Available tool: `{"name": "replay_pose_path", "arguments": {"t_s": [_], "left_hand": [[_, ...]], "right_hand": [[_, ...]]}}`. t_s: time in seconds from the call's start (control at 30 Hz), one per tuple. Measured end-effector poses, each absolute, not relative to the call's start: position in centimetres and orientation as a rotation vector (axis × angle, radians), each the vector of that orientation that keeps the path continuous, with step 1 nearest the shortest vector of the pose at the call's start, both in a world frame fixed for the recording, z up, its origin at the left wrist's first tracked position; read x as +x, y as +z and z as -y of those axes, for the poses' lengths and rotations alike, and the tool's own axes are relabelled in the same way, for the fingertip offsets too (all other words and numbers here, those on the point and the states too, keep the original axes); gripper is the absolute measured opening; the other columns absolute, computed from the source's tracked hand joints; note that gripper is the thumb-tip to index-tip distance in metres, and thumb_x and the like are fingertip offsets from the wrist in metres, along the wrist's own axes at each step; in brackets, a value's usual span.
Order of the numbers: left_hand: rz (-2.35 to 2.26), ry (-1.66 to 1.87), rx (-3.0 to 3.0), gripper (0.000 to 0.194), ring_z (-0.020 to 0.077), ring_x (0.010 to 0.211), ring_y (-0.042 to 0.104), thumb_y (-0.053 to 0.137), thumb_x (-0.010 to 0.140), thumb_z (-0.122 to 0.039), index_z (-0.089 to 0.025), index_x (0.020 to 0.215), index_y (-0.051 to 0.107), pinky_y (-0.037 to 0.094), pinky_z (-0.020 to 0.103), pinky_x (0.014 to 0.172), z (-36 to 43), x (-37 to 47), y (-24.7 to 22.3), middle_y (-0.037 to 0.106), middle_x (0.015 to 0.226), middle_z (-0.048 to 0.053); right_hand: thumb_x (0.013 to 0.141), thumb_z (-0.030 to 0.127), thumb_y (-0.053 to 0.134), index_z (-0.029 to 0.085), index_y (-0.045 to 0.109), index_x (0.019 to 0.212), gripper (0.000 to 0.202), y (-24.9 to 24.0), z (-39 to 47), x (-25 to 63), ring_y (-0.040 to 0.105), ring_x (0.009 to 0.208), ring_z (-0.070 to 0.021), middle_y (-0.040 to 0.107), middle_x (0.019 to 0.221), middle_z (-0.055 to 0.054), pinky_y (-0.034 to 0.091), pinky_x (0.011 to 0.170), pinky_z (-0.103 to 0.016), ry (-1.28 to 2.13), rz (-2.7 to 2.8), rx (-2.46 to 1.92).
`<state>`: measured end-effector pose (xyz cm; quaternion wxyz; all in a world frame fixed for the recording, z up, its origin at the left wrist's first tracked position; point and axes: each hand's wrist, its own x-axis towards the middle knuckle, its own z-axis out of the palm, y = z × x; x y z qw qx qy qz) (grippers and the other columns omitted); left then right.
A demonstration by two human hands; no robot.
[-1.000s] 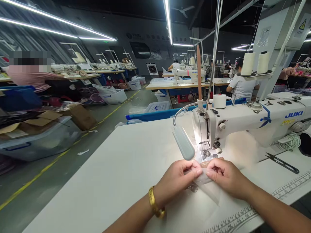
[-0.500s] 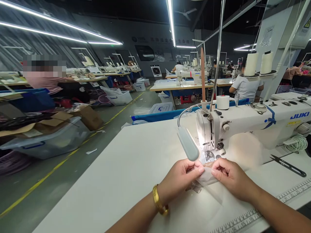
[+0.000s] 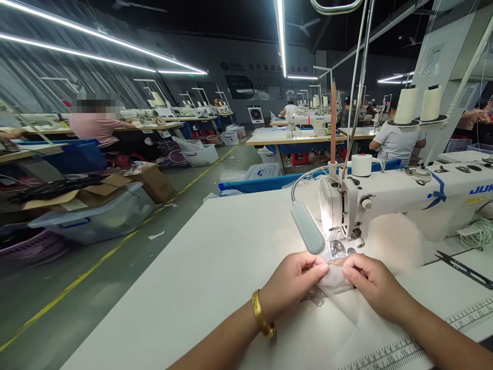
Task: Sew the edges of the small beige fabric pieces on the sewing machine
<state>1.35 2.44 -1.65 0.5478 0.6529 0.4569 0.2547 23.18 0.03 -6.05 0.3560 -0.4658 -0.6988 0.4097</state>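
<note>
Both hands — left hand [image 3: 293, 284], right hand [image 3: 373, 284] — grip sheer fabric [image 3: 334, 281] (pinched) before the sewing machine [image 3: 389, 200].

A white table [image 3: 215, 267] carries a sewing machine [image 3: 404, 198] and black snips [image 3: 464, 268].

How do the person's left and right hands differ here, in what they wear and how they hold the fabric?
The left hand has a gold bangle at its wrist; the right hand has a bare wrist. The left hand pinches the left edge of the white fabric piece, the right hand the right edge. Both grip it just before the sewing machine.
</note>
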Motion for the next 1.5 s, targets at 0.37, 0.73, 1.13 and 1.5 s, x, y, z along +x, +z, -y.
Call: {"name": "replay_pose_path", "arguments": {"t_s": [0.37,0.73,1.13,1.5], "left_hand": [[-1.024,0.429,1.920,0.033,0.0126,0.057,0.046,0.052,0.091,-0.043,-0.019,0.069,0.057,0.037,0.023,0.056,-1.4,0.2,2.5,0.055,0.062,-0.002],[-1.153,0.235,2.350,0.033,0.0193,0.071,0.051,0.074,0.078,-0.038,-0.020,0.063,0.050,0.037,0.027,0.064,-7.8,3.2,-2.9,0.054,0.068,-0.001],[-1.152,0.287,2.315,0.043,0.0178,0.063,0.050,0.081,0.075,-0.042,-0.020,0.059,0.048,0.040,0.028,0.063,-8.9,2.7,-3.5,0.051,0.062,-0.003],[-1.249,0.625,2.654,0.019,0.0231,0.079,0.056,0.049,0.095,-0.021,-0.020,0.078,0.056,0.048,0.035,0.072,-4.0,2.1,-2.8,0.061,0.084,0.005]], "right_hand": [[0.102,0.043,0.050,0.022,0.051,0.075,0.033,-4.0,2.8,22.3,0.047,0.068,-0.0159,0.052,0.071,0.002,0.036,0.063,-0.027,1.123,1.853,-1.180],[0.090,0.016,0.052,0.023,0.029,0.065,0.035,-6.2,0.8,21.5,0.043,0.066,-0.0181,0.046,0.063,0.001,0.024,0.058,-0.030,0.344,2.278,-1.460],[0.095,0.006,0.045,0.021,0.065,0.108,0.028,-6.3,-1.0,24.7,0.049,0.084,-0.0228,0.061,0.093,-0.006,0.044,0.073,-0.035,0.330,2.453,-0.917],[0.089,0.002,0.044,0.021,0.064,0.100,0.030,-6.9,-0.6,24.5,0.047,0.080,-0.0225,0.056,0.086,-0.005,0.045,0.069,-0.035,0.263,2.425,-0.915]]}}
